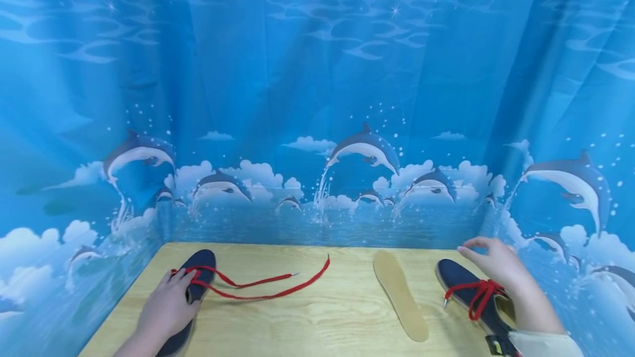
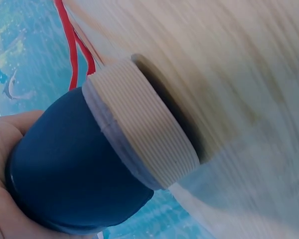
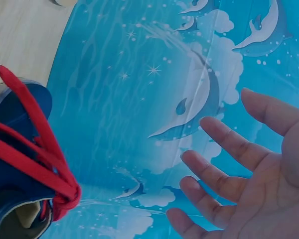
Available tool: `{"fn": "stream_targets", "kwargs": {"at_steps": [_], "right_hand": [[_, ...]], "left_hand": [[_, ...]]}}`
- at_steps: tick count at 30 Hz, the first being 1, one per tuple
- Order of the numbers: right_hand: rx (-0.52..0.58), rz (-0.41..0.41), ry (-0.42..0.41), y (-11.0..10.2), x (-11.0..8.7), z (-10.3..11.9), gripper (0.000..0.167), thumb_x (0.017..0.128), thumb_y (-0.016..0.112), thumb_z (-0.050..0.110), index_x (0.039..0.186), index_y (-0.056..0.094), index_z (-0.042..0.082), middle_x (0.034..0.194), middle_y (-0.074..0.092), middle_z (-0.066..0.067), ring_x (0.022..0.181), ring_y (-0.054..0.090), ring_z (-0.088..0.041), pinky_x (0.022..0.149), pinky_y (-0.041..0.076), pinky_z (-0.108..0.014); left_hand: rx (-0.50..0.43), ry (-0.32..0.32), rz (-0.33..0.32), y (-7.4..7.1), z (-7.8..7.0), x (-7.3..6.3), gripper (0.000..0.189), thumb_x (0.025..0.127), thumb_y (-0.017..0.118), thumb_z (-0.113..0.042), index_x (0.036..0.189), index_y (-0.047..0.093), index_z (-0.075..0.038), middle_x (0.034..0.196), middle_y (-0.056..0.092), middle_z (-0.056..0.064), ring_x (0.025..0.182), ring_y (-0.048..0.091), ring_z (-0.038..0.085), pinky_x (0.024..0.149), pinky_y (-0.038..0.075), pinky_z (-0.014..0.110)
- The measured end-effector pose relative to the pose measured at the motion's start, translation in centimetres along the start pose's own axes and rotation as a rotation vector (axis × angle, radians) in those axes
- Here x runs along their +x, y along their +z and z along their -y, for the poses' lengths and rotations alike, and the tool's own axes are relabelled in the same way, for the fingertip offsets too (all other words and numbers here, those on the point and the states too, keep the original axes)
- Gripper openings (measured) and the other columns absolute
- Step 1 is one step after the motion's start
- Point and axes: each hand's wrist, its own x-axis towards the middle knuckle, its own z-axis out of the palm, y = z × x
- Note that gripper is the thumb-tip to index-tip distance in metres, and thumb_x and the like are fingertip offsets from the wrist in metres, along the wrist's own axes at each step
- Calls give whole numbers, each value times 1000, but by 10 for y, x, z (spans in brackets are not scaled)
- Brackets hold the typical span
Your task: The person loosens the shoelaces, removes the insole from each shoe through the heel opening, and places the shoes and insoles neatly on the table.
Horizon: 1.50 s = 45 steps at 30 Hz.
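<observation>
On the left of the table, my left hand point(image 1: 166, 307) grips a dark blue shoe point(image 1: 204, 262), its thumb by the opening and its fingers near the laces. The red lace point(image 1: 268, 296) is untied, and its two ends trail rightward. In the left wrist view, the shoe's heel point(image 2: 74, 164) and pale ribbed sole point(image 2: 144, 119) show beside the palm. My right hand point(image 1: 501, 266) hovers over a second blue shoe point(image 1: 453, 275), fingers spread and holding nothing in the right wrist view. This shoe's red lace point(image 3: 35, 154) is tied in a bow.
A tan insole point(image 1: 401, 296) lies flat between the shoes, nearer the right one. The light wooden table point(image 1: 278, 326) meets a blue dolphin-print curtain point(image 1: 307, 98) at its back and sides.
</observation>
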Motion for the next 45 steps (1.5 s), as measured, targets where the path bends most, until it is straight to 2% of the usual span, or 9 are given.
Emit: {"fn": "stream_targets", "kwargs": {"at_steps": [4, 10, 18, 23, 33, 39, 45], "right_hand": [[6, 1, 14, 0, -1, -6, 76, 98, 50, 62, 132, 58, -6, 138, 47, -38, 125, 31, -64, 93, 29, -77], [13, 18, 55, -2, -2, -11, 82, 96, 49, 65, 135, 54, -6, 141, 41, -41, 124, 29, -65, 92, 32, -77], [0, 55, 69, 1, -2, -24, 83, 97, 48, 65, 136, 52, -8, 140, 41, -42, 123, 32, -65, 93, 30, -77], [15, 66, 99, 3, -4, -32, 88, 95, 48, 69, 137, 51, -9, 141, 38, -43, 122, 28, -67, 93, 31, -77], [-3, 66, 110, 10, -2, -45, 86, 95, 50, 67, 135, 52, -8, 139, 41, -43, 118, 28, -68, 91, 36, -75], [-11, 64, 117, 11, 0, -47, 88, 92, 52, 70, 133, 54, -8, 137, 43, -42, 117, 31, -67, 89, 37, -72], [-42, 49, 109, 11, -1, -51, 82, 95, 55, 64, 130, 55, -10, 133, 47, -42, 117, 36, -65, 90, 36, -70]], "left_hand": [[-2, 0, -5, -4, 4, 0, 70, 83, 77, -30, 138, 54, 7, 141, 43, 40, 130, 28, 65, 97, 38, 74], [15, -19, 1, -8, 13, 1, 71, 83, 77, -30, 137, 53, 9, 140, 43, 40, 130, 28, 65, 97, 38, 73], [3, -15, 2, -11, 25, 6, 72, 83, 76, -31, 138, 52, 9, 141, 41, 41, 131, 27, 65, 96, 38, 74], [-5, -10, 16, -11, 34, 10, 72, 84, 76, -31, 139, 51, 9, 141, 41, 41, 130, 27, 65, 96, 38, 74], [-11, -14, 32, -11, 52, 14, 76, 84, 76, -36, 139, 51, 10, 139, 43, 41, 130, 26, 66, 97, 36, 75], [-16, -9, 24, -12, 56, 15, 75, 84, 77, -33, 138, 50, 12, 139, 42, 42, 130, 27, 66, 96, 37, 75], [-18, 7, 24, -17, 59, 19, 75, 85, 76, -32, 138, 49, 12, 140, 41, 42, 129, 27, 66, 96, 35, 76]]}}
